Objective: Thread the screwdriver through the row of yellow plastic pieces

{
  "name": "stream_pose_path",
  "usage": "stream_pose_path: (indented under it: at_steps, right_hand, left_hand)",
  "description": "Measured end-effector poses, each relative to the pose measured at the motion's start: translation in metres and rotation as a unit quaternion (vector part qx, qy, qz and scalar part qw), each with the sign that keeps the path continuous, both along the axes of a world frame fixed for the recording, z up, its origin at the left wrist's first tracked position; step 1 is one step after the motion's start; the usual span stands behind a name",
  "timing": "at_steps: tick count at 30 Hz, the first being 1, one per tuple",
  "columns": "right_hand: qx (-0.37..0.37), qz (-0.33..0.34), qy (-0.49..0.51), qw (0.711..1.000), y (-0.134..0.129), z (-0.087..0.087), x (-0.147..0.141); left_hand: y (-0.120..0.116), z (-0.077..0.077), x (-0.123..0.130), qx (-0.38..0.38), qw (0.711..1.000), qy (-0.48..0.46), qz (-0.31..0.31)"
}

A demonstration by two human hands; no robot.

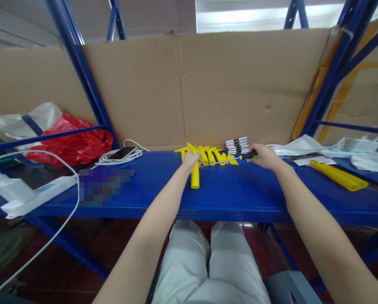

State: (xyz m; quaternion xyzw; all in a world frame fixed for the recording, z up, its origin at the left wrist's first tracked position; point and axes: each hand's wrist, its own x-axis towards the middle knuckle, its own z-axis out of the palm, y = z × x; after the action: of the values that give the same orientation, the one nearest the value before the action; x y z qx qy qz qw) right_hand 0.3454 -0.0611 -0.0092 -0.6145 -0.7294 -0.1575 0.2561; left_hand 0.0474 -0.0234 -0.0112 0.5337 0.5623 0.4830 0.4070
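Observation:
My left hand (191, 161) is closed around a yellow T-shaped plastic piece (195, 180), its tube end pointing toward me over the blue shelf (157, 185). In my right hand (264, 156) is a screwdriver (249, 155) with a black and yellow handle. Its long thin shaft points left toward the yellow piece; whether the tip touches it I cannot tell. Behind my hands lies a row of similar yellow pieces (211, 156). A stack of small white packs with dark bands (237, 146) stands just left of my right hand.
At right lie a long yellow tube (341, 175) and white plastic bags (303, 145). A white power strip (46, 192), coiled white cable (121, 156) and red bag (75, 139) are on the left. A cardboard sheet (239, 84) closes the back, between blue posts (86, 80).

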Motion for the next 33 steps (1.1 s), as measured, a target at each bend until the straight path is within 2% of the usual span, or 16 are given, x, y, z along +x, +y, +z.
stream_pose_path:
  at_steps: [6, 18, 26, 33]
  right_hand:
    - [0.020, -0.029, 0.015, 0.999, 0.000, 0.000, 0.009]
    - [0.054, -0.094, 0.053, 0.993, 0.002, -0.001, 0.019]
    - [0.063, -0.068, 0.072, 0.993, 0.001, -0.001, 0.021]
    - [0.051, -0.070, 0.075, 0.993, 0.001, -0.002, 0.019]
  left_hand:
    - [0.006, -0.005, -0.003, 0.009, 0.998, 0.062, 0.000]
    - [0.013, -0.009, -0.008, 0.027, 0.994, 0.109, 0.005]
    - [0.014, -0.010, -0.009, 0.019, 0.993, 0.117, 0.009]
    - [0.013, -0.010, -0.008, 0.016, 0.995, 0.101, 0.005]
